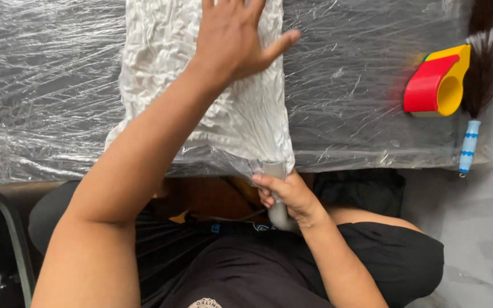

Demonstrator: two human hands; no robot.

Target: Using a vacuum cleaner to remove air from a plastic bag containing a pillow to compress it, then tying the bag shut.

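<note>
A white crinkled bundle sealed in a clear plastic bag (161, 63) lies on a table wrapped in plastic film (47, 85). My left hand (232, 37) lies flat on top of the bag, fingers spread, pressing on it. At the table's near edge my right hand (286, 197) is closed around a grey tube (276, 212), whose upper end meets the bag's lower right corner. The tube's lower end rests against my dark clothing.
A red and yellow tape dispenser (437, 82) sits at the table's right side. Beside it lies a dark feather duster with a white and blue handle (470, 142). A dark chair (7, 239) stands at the lower left. Grey floor shows to the right.
</note>
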